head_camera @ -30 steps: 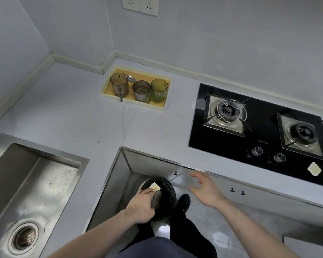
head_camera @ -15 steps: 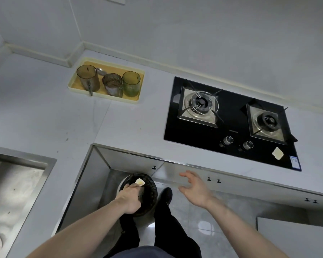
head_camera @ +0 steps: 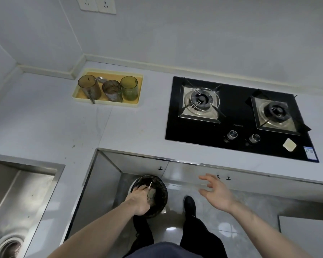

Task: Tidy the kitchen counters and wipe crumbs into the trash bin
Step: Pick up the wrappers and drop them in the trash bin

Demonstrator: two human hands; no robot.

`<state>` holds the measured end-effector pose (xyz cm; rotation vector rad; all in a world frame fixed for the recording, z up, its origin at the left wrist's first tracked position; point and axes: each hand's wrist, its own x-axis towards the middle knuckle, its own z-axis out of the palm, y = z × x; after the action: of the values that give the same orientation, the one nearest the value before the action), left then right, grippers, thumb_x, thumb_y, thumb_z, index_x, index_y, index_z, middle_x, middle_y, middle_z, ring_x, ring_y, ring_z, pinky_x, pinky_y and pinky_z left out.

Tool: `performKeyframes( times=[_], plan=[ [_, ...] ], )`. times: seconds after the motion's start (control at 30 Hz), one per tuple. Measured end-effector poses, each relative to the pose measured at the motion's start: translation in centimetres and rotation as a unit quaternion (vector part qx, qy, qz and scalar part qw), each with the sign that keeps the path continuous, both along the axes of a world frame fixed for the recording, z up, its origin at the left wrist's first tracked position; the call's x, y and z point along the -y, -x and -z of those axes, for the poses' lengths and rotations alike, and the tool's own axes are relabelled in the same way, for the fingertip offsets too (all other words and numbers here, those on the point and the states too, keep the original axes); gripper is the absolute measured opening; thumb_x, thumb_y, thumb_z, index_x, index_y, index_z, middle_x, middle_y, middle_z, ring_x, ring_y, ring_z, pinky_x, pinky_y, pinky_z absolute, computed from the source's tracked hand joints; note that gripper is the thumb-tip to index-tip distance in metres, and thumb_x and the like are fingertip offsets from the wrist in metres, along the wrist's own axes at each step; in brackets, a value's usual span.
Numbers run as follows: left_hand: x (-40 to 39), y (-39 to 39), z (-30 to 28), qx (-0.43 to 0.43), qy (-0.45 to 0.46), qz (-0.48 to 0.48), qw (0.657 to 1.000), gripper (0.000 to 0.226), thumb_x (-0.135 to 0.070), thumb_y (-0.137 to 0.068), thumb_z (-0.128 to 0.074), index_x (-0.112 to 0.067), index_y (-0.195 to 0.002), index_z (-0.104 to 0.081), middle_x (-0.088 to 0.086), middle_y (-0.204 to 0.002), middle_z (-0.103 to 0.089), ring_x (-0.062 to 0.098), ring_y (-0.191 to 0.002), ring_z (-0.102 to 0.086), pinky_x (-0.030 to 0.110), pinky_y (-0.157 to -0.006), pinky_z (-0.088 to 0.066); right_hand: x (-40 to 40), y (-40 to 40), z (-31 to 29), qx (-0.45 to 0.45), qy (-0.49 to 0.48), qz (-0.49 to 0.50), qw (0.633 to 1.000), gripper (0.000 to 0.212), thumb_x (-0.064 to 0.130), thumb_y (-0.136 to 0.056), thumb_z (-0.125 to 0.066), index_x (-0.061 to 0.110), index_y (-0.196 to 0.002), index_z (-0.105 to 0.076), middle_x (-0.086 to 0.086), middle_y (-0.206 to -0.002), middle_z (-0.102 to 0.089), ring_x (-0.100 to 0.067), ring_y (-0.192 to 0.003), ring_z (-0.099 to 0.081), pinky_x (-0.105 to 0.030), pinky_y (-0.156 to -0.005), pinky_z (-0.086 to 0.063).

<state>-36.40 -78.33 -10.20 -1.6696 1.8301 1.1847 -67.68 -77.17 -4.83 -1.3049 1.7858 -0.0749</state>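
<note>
My left hand [head_camera: 138, 201] now deeper in trash bin [head_camera: 161, 194], grasping cloth; yellow scrap gone from sight, so judged dumped. Right hand [head_camera: 215, 192] released, hovering. Pad [head_camera: 289, 144] on hob remains.

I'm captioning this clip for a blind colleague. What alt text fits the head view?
Seen from above, a person's left hand reaches into a black-lined trash bin on the floor below an L-shaped counter, holding something small, while the right hand hovers open. On the counter sit a yellow tray with three cups, a two-burner gas stove and a sink.

Bare forearms; black trousers [head_camera: 199, 237]; black shoe [head_camera: 189, 203]
</note>
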Motion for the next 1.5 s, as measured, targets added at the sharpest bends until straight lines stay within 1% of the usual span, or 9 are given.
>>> performKeyframes(
  times=[0.17, 0.37, 0.43, 0.5, 0.57, 0.7, 1.1, 1.4, 1.5],
  plan=[
    [0.3, 1.6, -2.5, -0.023, 0.060, -0.031, 0.997, 0.067, -0.023, -0.086, -0.053, -0.019, -0.152, -0.040, 0.000, -0.162, -0.028, 0.023, -0.148, -0.029, 0.030, -0.122, -0.022, 0.9, 4.4, 0.8, 0.030, -0.001, 0.024, 0.999, 0.048, 0.025, -0.093, -0.068, 0.029, -0.139, -0.054, 0.003, -0.154, -0.039, -0.015, -0.119, -0.055, -0.021, -0.095, -0.044],
    [4.4, 10.9, -7.8, -0.096, 0.178, -0.029, 0.979, 0.063, -0.015, -0.082, -0.060, -0.025, -0.144, -0.051, -0.009, -0.156, -0.037, 0.016, -0.141, -0.039, 0.026, -0.120, -0.025, 3.3, 17.6, -0.6, 0.033, 0.054, 0.119, 0.991, 0.039, 0.018, -0.091, -0.069, 0.032, -0.126, -0.060, 0.004, -0.139, -0.048, -0.005, -0.101, -0.060, -0.006, -0.071, -0.044],
    [5.7, 14.4, -9.6, -0.106, 0.201, -0.025, 0.974, 0.063, -0.014, -0.084, -0.058, -0.027, -0.144, -0.049, -0.013, -0.156, -0.033, 0.015, -0.142, -0.037, 0.030, -0.119, -0.029, 4.4, 22.5, -1.1, 0.002, 0.078, 0.146, 0.986, 0.041, 0.017, -0.090, -0.069, 0.027, -0.129, -0.062, 0.001, -0.139, -0.049, -0.009, -0.103, -0.060, -0.012, -0.077, -0.047],
    [6.6, 17.3, -10.9, -0.106, 0.215, -0.029, 0.970, 0.063, -0.014, -0.085, -0.057, -0.028, -0.145, -0.047, -0.014, -0.157, -0.030, 0.016, -0.142, -0.034, 0.033, -0.118, -0.031, 5.7, 27.3, -1.4, -0.035, 0.089, 0.166, 0.981, 0.046, 0.014, -0.089, -0.068, 0.020, -0.134, -0.061, -0.005, -0.145, -0.046, -0.020, -0.116, -0.059, -0.025, -0.096, -0.049],
    [7.4, 20.2, -11.8, -0.102, 0.227, -0.038, 0.968, 0.062, -0.014, -0.087, -0.058, -0.028, -0.146, -0.046, -0.014, -0.158, -0.030, 0.017, -0.143, -0.033, 0.034, -0.117, -0.031, 7.1, 31.9, -1.3, -0.084, 0.080, 0.165, 0.980, 0.053, 0.013, -0.090, -0.067, 0.015, -0.142, -0.057, -0.010, -0.154, -0.037, -0.028, -0.133, -0.051, -0.032, -0.113, -0.039],
    [7.7, 23.7, -12.5, -0.092, 0.236, -0.047, 0.966, 0.061, -0.017, -0.088, -0.059, -0.030, -0.147, -0.046, -0.017, -0.159, -0.028, 0.014, -0.144, -0.030, 0.031, -0.116, -0.033, 9.5, 37.3, -0.9, -0.149, 0.049, 0.113, 0.981, 0.059, 0.015, -0.090, -0.063, 0.015, -0.148, -0.051, -0.013, -0.160, -0.032, -0.035, -0.138, -0.044, -0.037, -0.117, -0.035],
    [4.9, 25.0, -11.8, -0.063, 0.240, -0.095, 0.964, 0.063, -0.019, -0.085, -0.063, -0.027, -0.146, -0.049, -0.012, -0.158, -0.033, 0.017, -0.140, -0.038, 0.031, -0.114, -0.037, 11.6, 40.5, 1.0, -0.177, 0.015, -0.007, 0.984, 0.053, 0.020, -0.097, -0.053, 0.011, -0.149, -0.045, -0.009, -0.157, -0.034, -0.034, -0.134, -0.047, -0.045, -0.110, -0.043],
    [0.2, 22.2, -12.2, -0.038, 0.205, -0.122, 0.970, 0.065, -0.021, -0.085, -0.063, -0.026, -0.148, -0.047, -0.004, -0.160, -0.031, 0.017, -0.145, -0.034, 0.026, -0.121, -0.022, 10.2, 39.3, 2.5, -0.177, -0.002, -0.034, 0.984, 0.067, 0.018, -0.097, -0.052, 0.027, -0.160, -0.028, -0.009, -0.167, -0.008, -0.033, -0.150, -0.024, -0.038, -0.121, -0.026],
    [-1.5, 20.4, -12.6, -0.021, 0.203, -0.131, 0.970, 0.064, -0.020, -0.085, -0.063, -0.026, -0.148, -0.047, -0.005, -0.160, -0.031, 0.016, -0.144, -0.035, 0.021, -0.119, -0.020, 10.8, 38.1, 2.6, -0.175, -0.010, -0.040, 0.984, 0.070, 0.019, -0.097, -0.052, 0.021, -0.161, -0.025, -0.009, -0.165, -0.010, -0.032, -0.149, -0.025, -0.038, -0.122, -0.026]
  ],
)
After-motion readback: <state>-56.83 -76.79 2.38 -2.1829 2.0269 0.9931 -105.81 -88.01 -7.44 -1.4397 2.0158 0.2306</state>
